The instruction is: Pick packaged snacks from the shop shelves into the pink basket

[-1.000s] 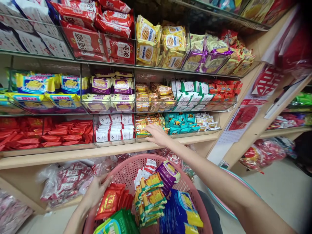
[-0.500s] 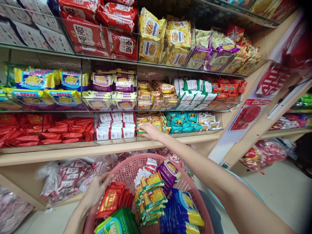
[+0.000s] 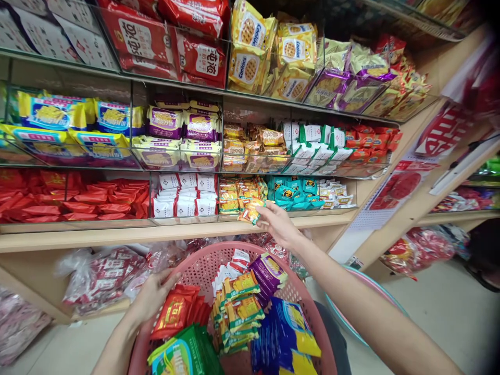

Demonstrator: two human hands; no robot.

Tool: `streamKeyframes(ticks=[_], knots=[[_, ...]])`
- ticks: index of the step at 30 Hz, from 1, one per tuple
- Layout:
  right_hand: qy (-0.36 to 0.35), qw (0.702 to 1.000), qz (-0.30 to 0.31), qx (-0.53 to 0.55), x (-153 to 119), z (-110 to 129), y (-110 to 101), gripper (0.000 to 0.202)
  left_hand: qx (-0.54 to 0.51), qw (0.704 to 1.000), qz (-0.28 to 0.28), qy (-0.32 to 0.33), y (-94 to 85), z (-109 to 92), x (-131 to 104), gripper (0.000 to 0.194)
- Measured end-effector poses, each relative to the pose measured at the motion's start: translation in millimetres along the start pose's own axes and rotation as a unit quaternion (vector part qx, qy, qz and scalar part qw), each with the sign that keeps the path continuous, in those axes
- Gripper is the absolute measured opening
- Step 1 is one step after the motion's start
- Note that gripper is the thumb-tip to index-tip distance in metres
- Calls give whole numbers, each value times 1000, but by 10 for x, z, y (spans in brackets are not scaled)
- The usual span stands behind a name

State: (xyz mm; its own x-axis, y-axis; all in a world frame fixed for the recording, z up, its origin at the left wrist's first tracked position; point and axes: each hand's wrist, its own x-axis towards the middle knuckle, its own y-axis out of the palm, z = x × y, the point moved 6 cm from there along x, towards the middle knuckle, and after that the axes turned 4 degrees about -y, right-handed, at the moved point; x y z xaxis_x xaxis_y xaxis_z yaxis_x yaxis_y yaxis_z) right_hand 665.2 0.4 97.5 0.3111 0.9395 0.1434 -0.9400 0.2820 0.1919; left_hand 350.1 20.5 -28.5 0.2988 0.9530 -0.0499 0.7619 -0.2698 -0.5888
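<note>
Pinched in my right hand (image 3: 275,221) is a small orange-and-green snack packet (image 3: 251,211), held just in front of the bottom shelf compartment of matching packets (image 3: 229,195). My left hand (image 3: 154,292) grips the left rim of a pink perforated basket (image 3: 230,249). Inside the basket are red packets (image 3: 175,312), green packets (image 3: 187,351), a stack of orange-and-green packets (image 3: 242,312), blue-and-yellow packets (image 3: 287,330), a purple packet (image 3: 267,276) and white-and-red ones (image 3: 236,265).
Glass-divided shelves (image 3: 187,235) hold many kinds of wrapped snacks. Teal packets (image 3: 295,192) lie right of my right hand, white ones (image 3: 185,197) to its left. Plastic bags (image 3: 105,278) sit under the shelf. A blue-and-pink rim (image 3: 365,276) shows at the lower right.
My right hand has come out of the compartment, moving right and slightly down, now with a packet in its fingers. The view has shifted slightly. My left hand stays on the basket rim.
</note>
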Motion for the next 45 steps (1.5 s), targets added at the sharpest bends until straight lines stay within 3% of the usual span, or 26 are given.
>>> streamKeyframes(ticks=[2, 4, 8, 12, 16, 19, 22, 25, 27, 32, 36, 41, 45], knots=[[123, 987, 15, 107, -279, -190, -49, 19, -3, 1000, -3, 1, -2, 23, 4, 55], [191, 970, 24, 148, -536, -319, -100, 17, -3, 1000, -5, -2, 3, 54, 10, 55], [232, 962, 79, 119, -904, -441, -162, 24, -1, 1000, 6, -12, 34, 84, 20, 57], [280, 938, 190, 80, -1170, -476, -133, 47, 1, 1000, 10, -11, 45, 31, 16, 59], [310, 919, 241, 32, -1337, -549, -141, 46, -6, 1000, 6, -9, 45, 15, 12, 57], [259, 933, 248, -34, -1372, -640, -157, 51, -16, 1000, 7, -8, 50, 34, 11, 59], [142, 945, 257, -146, -1364, -666, -148, 47, -18, 1000, 10, -12, 49, 46, 10, 62], [14, 917, 268, -296, -1364, -607, -101, 42, -18, 1000, 10, -15, 40, 55, 17, 63], [-33, 894, 278, -350, -1376, -572, -48, 41, -16, 1000, 9, -13, 36, 67, 25, 64], [-60, 869, 314, -378, -1411, -602, 82, 43, -7, 1000, 16, -11, 44, 101, 38, 65], [-101, 826, 354, -427, -1448, -677, 126, 45, 7, 1000, 12, -13, 38, 107, 33, 65], [-131, 762, 350, -529, -1449, -688, 87, 45, 0, 1000, 14, -21, 49, 124, 33, 66], [-146, 741, 350, -554, -1451, -641, 107, 47, -12, 999, 22, -27, 64, 124, 33, 66]])
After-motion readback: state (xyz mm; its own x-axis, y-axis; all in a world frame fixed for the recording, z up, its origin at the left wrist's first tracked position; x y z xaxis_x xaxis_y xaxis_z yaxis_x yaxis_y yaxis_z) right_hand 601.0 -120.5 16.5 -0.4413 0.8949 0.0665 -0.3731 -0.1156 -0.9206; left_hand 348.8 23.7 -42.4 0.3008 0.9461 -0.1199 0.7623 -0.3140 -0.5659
